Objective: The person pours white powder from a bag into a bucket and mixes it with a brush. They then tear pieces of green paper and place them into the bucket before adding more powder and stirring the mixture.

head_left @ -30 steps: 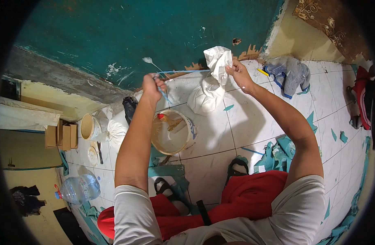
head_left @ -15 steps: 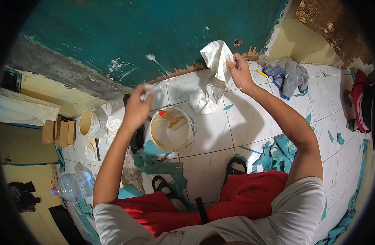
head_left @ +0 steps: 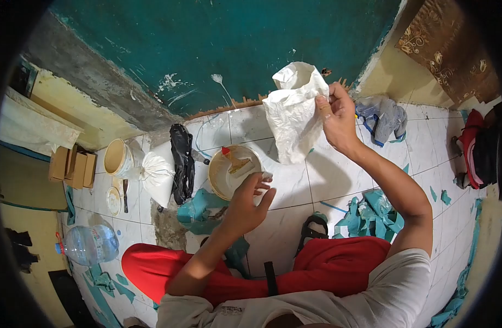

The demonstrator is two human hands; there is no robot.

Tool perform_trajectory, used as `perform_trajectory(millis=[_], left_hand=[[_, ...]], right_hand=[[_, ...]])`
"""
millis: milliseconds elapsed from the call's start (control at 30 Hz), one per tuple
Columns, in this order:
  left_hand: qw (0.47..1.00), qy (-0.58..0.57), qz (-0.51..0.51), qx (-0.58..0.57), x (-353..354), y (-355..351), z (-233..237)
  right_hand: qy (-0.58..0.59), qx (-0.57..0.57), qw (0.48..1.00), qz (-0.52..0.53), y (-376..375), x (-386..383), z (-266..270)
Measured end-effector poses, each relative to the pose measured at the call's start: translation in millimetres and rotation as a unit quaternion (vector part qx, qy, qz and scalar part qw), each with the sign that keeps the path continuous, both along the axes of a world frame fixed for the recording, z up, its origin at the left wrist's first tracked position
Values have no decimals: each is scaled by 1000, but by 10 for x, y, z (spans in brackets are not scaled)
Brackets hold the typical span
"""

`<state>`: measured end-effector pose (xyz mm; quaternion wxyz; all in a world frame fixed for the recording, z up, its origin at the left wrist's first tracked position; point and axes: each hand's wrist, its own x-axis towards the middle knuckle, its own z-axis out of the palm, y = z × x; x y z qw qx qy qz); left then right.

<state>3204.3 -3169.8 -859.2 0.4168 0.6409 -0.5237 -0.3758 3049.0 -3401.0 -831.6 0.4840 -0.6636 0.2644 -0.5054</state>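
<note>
My right hand point(head_left: 337, 117) pinches the upper right edge of a white plastic sack point(head_left: 294, 126). The sack stands upright on the tiles with its mouth open and its rim partly folded. My left hand point(head_left: 251, 205) is over the front edge of a paint bucket point(head_left: 215, 183), thumb apart from the curled fingers. A small pale patch shows at its fingertips; whether it is residue or a scrap I cannot make out. Inside the bucket lies a paintbrush point(head_left: 240, 165) with a red-tipped handle.
A tied white bag point(head_left: 159, 174) and a black plastic bundle point(head_left: 181, 164) lie left of the bucket. Further left are another bucket point(head_left: 118, 158) and a water bottle point(head_left: 91, 244). Teal scraps point(head_left: 371, 216) litter the floor. Gloves point(head_left: 387, 117) lie near the wall.
My left hand has moved right and toward me, from left of the bucket to its front edge. The sack now stands wider and more upright in my right hand's grip. The view has shifted slightly.
</note>
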Motion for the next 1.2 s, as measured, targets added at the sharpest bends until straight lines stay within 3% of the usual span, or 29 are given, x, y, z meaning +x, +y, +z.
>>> perform_trajectory(millis=[167, 267, 333, 500, 567, 633, 700, 767, 833, 900, 967, 1000, 1033, 1067, 1133, 1200], left_hand=[[998, -11, -4, -65, -134, -159, -25], [995, -20, -8, -93, -150, -232, -104], [990, 66, -49, -116, -171, -265, -178], [994, 5, -77, -76, -235, -374, -527], [983, 150, -78, -71, -304, -388, -562], [988, 119, -38, -92, -394, -399, -693], [947, 299, 19, -112, -442, -419, -679], [959, 259, 40, -110, -433, -437, -706], [912, 391, 64, -109, -430, -488, -790], [909, 378, 92, -149, -452, -521, -738], [944, 267, 143, -128, -448, -548, -834], [921, 320, 200, -95, -503, -570, -812], [928, 302, 200, -84, -455, -590, -872], [918, 329, 215, -55, -430, -597, -816], [907, 354, 227, -29, -417, -622, -720], [911, 317, 261, -43, -402, -623, -696]], right_hand=[[8, -10, 1000, 14, 245, -74, 96], [57, 63, 995, 49, 461, -115, 62], [63, 80, 993, 60, 503, -158, -141], [91, 135, 978, 128, 623, -118, -274], [91, 145, 974, 150, 690, -44, -326], [97, 140, 967, 191, 759, 28, -326], [113, 171, 956, 211, 754, 46, -332], [206, 125, 940, 243, 724, 69, -332], [259, 129, 921, 259, 733, 70, -257], [265, -80, 926, 258, 757, 100, -258], [306, -24, 911, 275, 706, 81, -233], [278, -58, 919, 272, 642, 72, -247], [250, -94, 926, 267, 562, 69, -258], [245, -71, 927, 274, 406, 6, -352], [333, 2, 899, 286, 150, -195, -693], [456, 21, 836, 305, 75, -312, -972]])
